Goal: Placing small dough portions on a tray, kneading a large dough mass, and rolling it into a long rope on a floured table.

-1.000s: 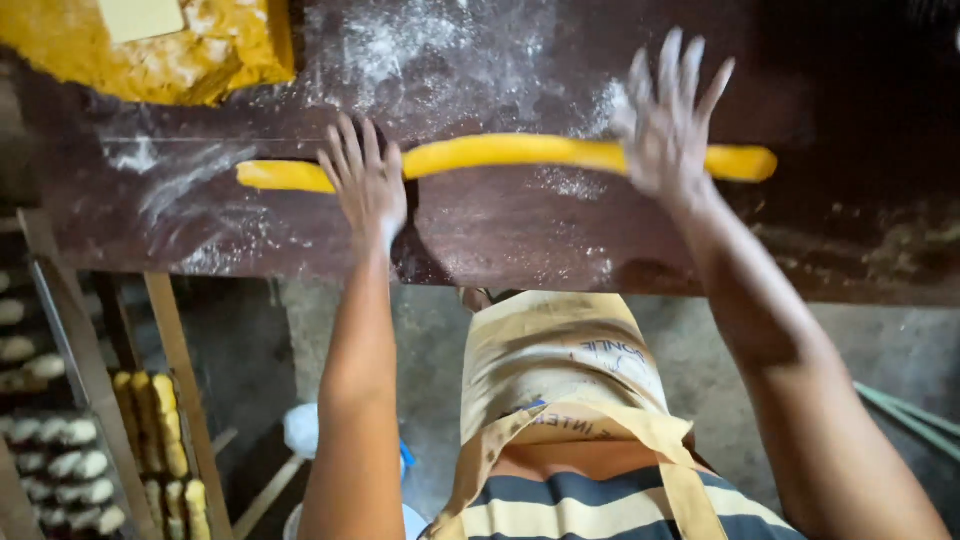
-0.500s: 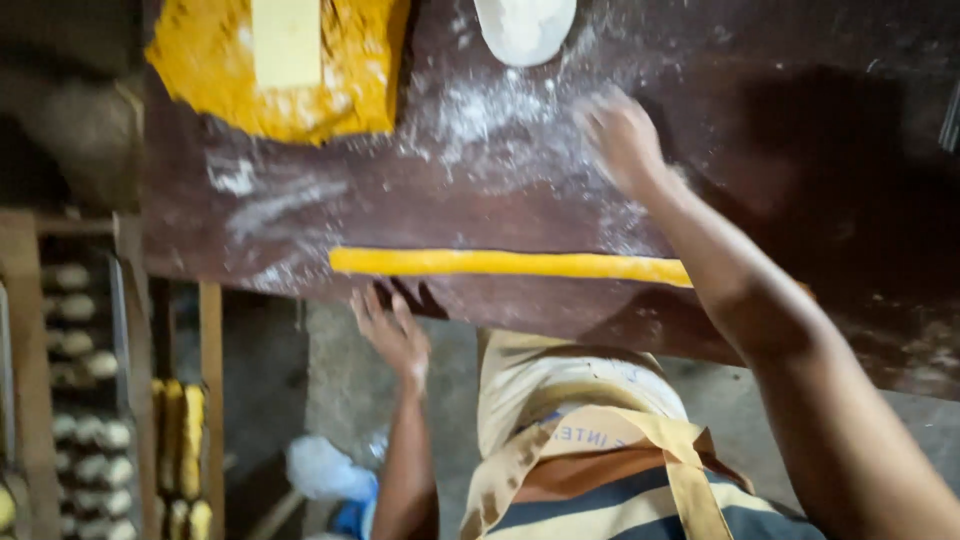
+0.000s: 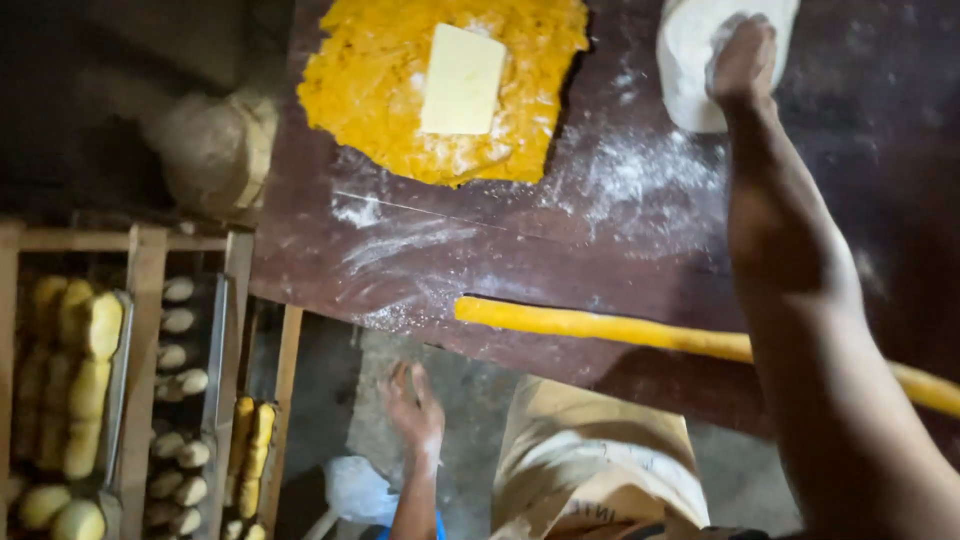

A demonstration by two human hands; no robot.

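Observation:
A long yellow rope of dough [image 3: 600,327] lies across the near edge of the dark brown table [image 3: 480,270]. My right hand [image 3: 742,58] reaches far over it and rests in a white heap of flour [image 3: 690,60] at the table's far right, fingers curled down into it. My left hand [image 3: 412,402] hangs below the table edge, open and holding nothing. A big flat mass of yellow dough [image 3: 400,110] sits at the far left of the table with a pale rectangular block [image 3: 462,80] on top.
Flour is dusted over the table's middle [image 3: 620,180]. To the left stands a wooden rack [image 3: 145,330] with trays of shaped dough pieces [image 3: 85,370]. A round sack-like bundle [image 3: 215,150] sits beside the table. My apron [image 3: 590,460] hangs below.
Both hands left the dough rope. My right hand moved up the table to the flour heap; my left hand dropped below the table edge. The view shifted toward the far side.

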